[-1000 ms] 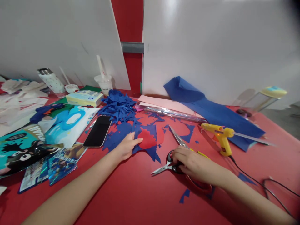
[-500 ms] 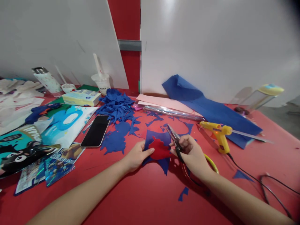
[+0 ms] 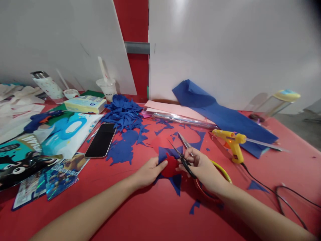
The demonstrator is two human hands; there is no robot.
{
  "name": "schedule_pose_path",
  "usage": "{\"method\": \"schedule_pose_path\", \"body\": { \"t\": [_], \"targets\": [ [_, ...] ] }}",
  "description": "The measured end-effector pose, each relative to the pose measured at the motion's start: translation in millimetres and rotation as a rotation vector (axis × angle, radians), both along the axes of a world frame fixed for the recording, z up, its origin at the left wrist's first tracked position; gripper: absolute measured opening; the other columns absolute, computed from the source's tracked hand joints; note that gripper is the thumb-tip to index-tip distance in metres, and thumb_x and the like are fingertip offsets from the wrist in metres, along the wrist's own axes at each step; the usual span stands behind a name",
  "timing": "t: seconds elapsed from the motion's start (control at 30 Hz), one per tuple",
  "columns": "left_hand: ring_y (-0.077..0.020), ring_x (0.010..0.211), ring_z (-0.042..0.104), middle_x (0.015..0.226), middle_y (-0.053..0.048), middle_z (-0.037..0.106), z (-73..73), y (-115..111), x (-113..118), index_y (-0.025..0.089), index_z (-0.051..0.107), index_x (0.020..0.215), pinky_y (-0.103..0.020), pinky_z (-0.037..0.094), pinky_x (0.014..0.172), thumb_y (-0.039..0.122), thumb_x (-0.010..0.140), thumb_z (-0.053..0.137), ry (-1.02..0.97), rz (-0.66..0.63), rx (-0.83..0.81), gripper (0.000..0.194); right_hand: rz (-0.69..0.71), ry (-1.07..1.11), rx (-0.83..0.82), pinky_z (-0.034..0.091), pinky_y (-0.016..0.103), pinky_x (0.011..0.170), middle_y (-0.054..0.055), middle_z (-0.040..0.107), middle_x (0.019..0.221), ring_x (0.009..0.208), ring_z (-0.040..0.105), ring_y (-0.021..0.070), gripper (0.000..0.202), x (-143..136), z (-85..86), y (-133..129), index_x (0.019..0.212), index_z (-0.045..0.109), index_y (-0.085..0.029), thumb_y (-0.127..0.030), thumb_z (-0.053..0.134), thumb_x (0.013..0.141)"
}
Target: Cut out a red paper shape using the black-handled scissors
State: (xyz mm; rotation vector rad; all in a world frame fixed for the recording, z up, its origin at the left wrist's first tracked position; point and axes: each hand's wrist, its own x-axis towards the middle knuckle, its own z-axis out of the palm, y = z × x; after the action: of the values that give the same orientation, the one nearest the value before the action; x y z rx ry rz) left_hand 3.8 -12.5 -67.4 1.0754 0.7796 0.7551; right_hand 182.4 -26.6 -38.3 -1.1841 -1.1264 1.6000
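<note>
My left hand (image 3: 150, 171) pinches the left side of a red cut-out shape (image 3: 172, 167) laid over a piece of blue sheet (image 3: 176, 183), thumb on top. The red piece has a rounded body with a small pointed top. My right hand (image 3: 198, 164) is closed around scissors (image 3: 185, 160), their blades apart and pointing up and away at the far edge of the blue sheet. Its fingertips also touch the right edge of the red piece. A small blue scrap (image 3: 194, 207) lies on the table in front of the hands.
A yellow glue gun (image 3: 233, 142) with a black cord lies to the right, near a long blue sheet (image 3: 213, 110). Left of my hands are a phone (image 3: 100, 140), a heap of blue cut-outs (image 3: 122, 112) and a drink cup (image 3: 107, 88). Snack packets (image 3: 20, 157) lie far left.
The scissor blades have spread apart and moved over the top of the blue sheet. Both hands still hold the layered pieces, now slightly turned.
</note>
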Motion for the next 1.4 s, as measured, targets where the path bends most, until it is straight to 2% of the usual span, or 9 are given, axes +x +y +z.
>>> {"method": "schedule_pose_path", "body": {
  "t": [0.17,0.27,0.33,0.4,0.5,0.63,0.8,1.03,1.4],
  "targets": [
    [-0.0200,0.071,0.065,0.079,-0.010,0.070,-2.6,3.2,0.0,0.010,0.067,0.085,-0.031,0.049,0.073,0.034,0.080,0.056,-0.171,0.160,-0.242,0.027,-0.020,0.025,0.080,0.044,0.021,0.050,-0.007,0.058,0.060,0.055,0.061,0.0115,0.037,5.3,9.9,0.6,0.067,0.040,-0.022,-0.025,0.077,0.059],
    [-0.0191,0.067,0.066,0.073,-0.011,0.070,2.0,8.7,-1.5,0.009,0.067,0.080,-0.031,0.050,0.072,0.024,0.082,0.055,-0.211,0.293,-0.374,0.020,-0.106,0.046,0.254,0.046,0.021,0.055,-0.005,0.059,0.065,0.063,0.062,0.0125,0.034,13.5,11.4,1.1,0.068,0.041,-0.023,-0.023,0.074,0.064],
    [-0.0181,0.065,0.066,0.071,-0.011,0.071,4.7,11.3,-2.9,0.008,0.066,0.080,-0.029,0.051,0.072,0.018,0.083,0.051,-0.222,0.331,-0.439,0.018,-0.114,0.035,0.360,0.046,0.023,0.059,-0.004,0.060,0.068,0.067,0.062,0.0133,0.033,18.3,9.6,0.5,0.070,0.041,-0.024,-0.021,0.074,0.065],
    [-0.0172,0.063,0.067,0.071,-0.011,0.071,5.3,11.8,-4.3,0.009,0.066,0.080,-0.028,0.051,0.069,0.015,0.083,0.049,-0.225,0.304,-0.503,0.018,-0.069,0.016,0.403,0.047,0.025,0.060,-0.003,0.060,0.070,0.067,0.061,0.0138,0.032,20.4,6.5,-0.4,0.071,0.040,-0.024,-0.022,0.072,0.068],
    [-0.0174,0.062,0.067,0.072,-0.012,0.071,3.1,9.0,-5.9,0.007,0.066,0.082,-0.027,0.052,0.066,0.017,0.084,0.048,-0.241,0.181,-0.562,0.021,0.009,-0.036,0.390,0.046,0.026,0.060,-0.002,0.059,0.070,0.064,0.058,0.0137,0.029,17.8,1.1,-1.5,0.073,0.038,-0.024,-0.027,0.067,0.073],
    [-0.0214,0.073,0.068,0.081,-0.015,0.071,0.6,4.9,-5.9,0.004,0.066,0.091,-0.032,0.052,0.074,0.023,0.088,0.043,-0.309,0.081,-0.548,0.030,0.034,-0.187,0.406,0.046,0.027,0.061,-0.001,0.055,0.070,0.067,0.057,0.0147,0.022,12.0,-6.5,-1.0,0.075,0.038,-0.024,-0.028,0.060,0.077],
    [-0.0214,0.073,0.068,0.081,-0.015,0.072,2.4,4.8,-4.0,0.003,0.064,0.093,-0.035,0.050,0.081,0.024,0.090,0.038,-0.317,0.108,-0.562,0.033,0.061,-0.427,0.518,0.047,0.028,0.064,0.002,0.057,0.077,0.072,0.057,0.0161,0.012,13.6,-15.3,-0.1,0.078,0.039,-0.024,-0.020,0.051,0.078],
    [-0.0200,0.071,0.068,0.078,-0.014,0.072,4.9,3.1,-1.9,0.005,0.065,0.086,-0.032,0.050,0.077,0.023,0.091,0.036,-0.377,0.101,-0.541,0.034,0.112,-0.672,0.693,0.045,0.026,0.062,0.000,0.060,0.077,0.067,0.056,0.0140,0.016,14.8,-15.1,-1.7,0.079,0.040,-0.023,-0.011,0.049,0.073],
    [-0.0194,0.070,0.067,0.073,-0.013,0.071,5.5,3.5,-0.9,0.005,0.067,0.082,-0.029,0.050,0.072,0.025,0.091,0.037,-0.394,0.078,-0.466,0.037,0.161,-0.731,0.733,0.043,0.024,0.060,0.000,0.061,0.079,0.064,0.055,0.0133,0.017,13.2,-17.1,-5.4,0.083,0.039,-0.024,-0.011,0.048,0.075]
  ]
}}
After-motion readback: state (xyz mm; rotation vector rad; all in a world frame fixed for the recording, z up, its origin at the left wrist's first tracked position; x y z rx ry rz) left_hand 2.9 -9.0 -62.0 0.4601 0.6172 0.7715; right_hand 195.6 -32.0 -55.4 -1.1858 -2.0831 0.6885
